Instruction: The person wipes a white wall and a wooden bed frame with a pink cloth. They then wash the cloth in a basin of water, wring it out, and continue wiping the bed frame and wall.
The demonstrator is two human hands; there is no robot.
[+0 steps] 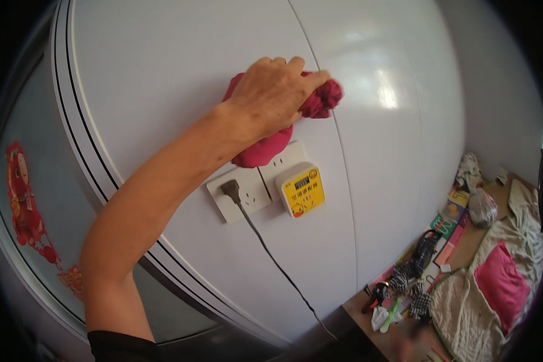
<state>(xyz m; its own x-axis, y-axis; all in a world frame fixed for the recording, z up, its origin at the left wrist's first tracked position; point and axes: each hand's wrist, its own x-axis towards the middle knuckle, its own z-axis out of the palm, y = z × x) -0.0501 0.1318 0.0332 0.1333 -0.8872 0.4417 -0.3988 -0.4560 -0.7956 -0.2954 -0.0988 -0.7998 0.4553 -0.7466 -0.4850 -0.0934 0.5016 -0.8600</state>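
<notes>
My left hand point(274, 93) is closed around a bunched magenta cloth point(265, 149) and presses it against a glossy white wall panel point(380, 139). Part of the cloth puffs out beyond the fingers on the right, and a fold hangs below the wrist. Just under the cloth is a white wall socket plate point(226, 211) with a dark plug point(230, 190) in it. Beside that plug, a white and yellow box-shaped device point(301, 192) sits on the socket. The cloth partly covers the top of the plates. My right hand is out of view.
A black cord point(271, 256) runs down from the plug. At left, a red figure decoration point(27, 208) sticks to a glass door. Lower right, a surface holds a pale quilted cloth point(464, 308), a pink cloth point(502, 283), a green strip point(391, 317) and several small items.
</notes>
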